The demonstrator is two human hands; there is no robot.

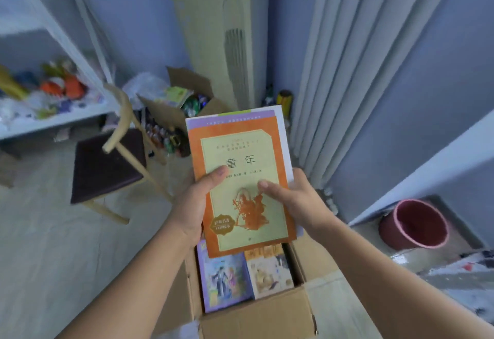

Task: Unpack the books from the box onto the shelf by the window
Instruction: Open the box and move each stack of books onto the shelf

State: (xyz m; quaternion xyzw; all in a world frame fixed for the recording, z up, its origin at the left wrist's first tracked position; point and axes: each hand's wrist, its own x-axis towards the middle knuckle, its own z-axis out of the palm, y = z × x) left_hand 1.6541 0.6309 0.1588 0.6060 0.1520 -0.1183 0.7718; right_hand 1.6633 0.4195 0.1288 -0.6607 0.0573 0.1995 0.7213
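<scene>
Books (240, 178) held above the open box (254, 317); left hand (193, 205) and right hand (299, 202) clamp the stack's side edges.

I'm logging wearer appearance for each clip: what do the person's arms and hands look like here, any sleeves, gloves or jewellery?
Both forearms are bare with no sleeve in view. The left hand and right hand are gloveless, with no visible rings, watch or bracelet. Fingernails look short and unpainted.

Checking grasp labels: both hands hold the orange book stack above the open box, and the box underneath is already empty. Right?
Not empty. The head view shows two more books lying in the box. The rest stands: left hand and right hand hold the orange book stack above it.
</scene>
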